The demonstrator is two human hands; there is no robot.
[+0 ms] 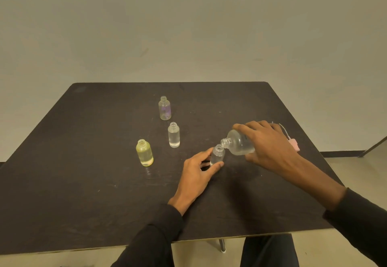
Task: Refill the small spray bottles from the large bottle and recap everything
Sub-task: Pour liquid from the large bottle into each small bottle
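Left hand (199, 169) low, fingers curled in a pinch, right hand (270, 145) raised, gripping, wrist tilted

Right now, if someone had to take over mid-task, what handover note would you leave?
Left hand steadies the small clear bottle, upright on the table.
Right hand has its grip on the large bottle, tilted, mouth at the small bottle's mouth: pouring under way.
The yellow bottle, purple bottle and another clear bottle stand uncapped with liquid inside.
A pink spray cap lies behind the right hand.
Left: finish this pour, then recap everything.
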